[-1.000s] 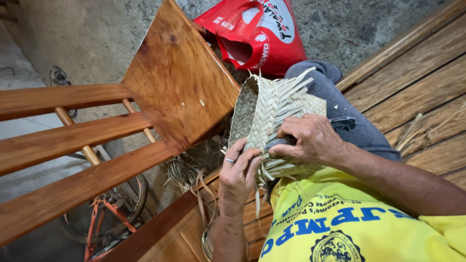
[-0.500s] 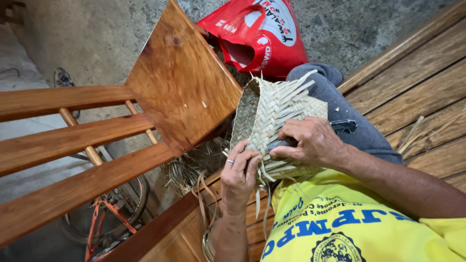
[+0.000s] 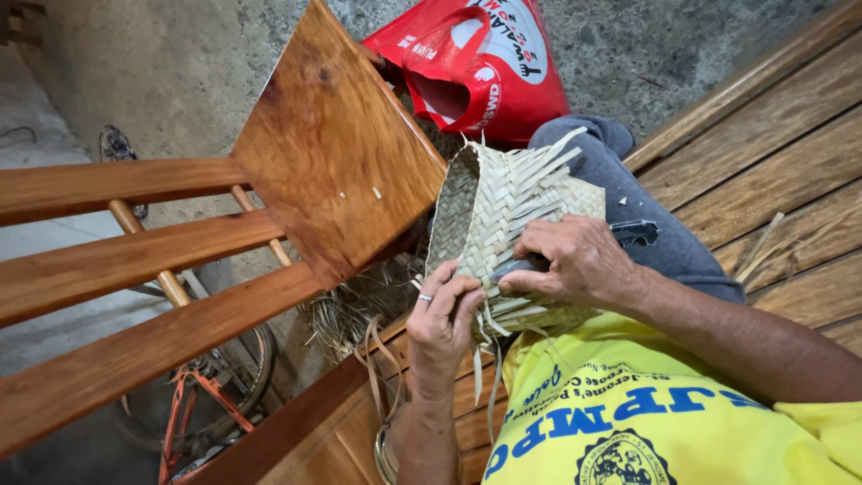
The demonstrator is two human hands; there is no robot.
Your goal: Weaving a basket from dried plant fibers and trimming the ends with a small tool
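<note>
On the person's lap, over a knee in grey trousers (image 3: 664,242), lies a half-woven basket (image 3: 503,224) of pale palm strips, its open mouth turned toward a wooden chair (image 3: 332,153). Loose strip ends stick up along the basket's far edge and hang down from its near edge.

The left hand (image 3: 440,319), a ring on one finger, is curled against the basket's lower near edge, fingertips pressing on the weave; it is loosely closed on the basket's rim, thumb side hidden. The right hand (image 3: 575,265) lies on top of the basket with fingers bent, pinching at the strips near the middle. A dark tool (image 3: 633,233) shows from under this hand, beside the knee; whether the fingers grasp it cannot be told.

Compared with a second ago, the basket sits in much the same place on the lap. The left hand has shifted slightly up against the near edge, and the right hand has stayed on top, its fingers drawn a little closer toward the left hand.

Beyond the knee a red bag (image 3: 476,63) stands open on the concrete floor. Dry leaf scraps (image 3: 359,310) lie under the chair. A wooden bench (image 3: 772,171) runs under the person, who wears a yellow shirt (image 3: 646,422). A bicycle wheel (image 3: 206,404) shows at lower left.
</note>
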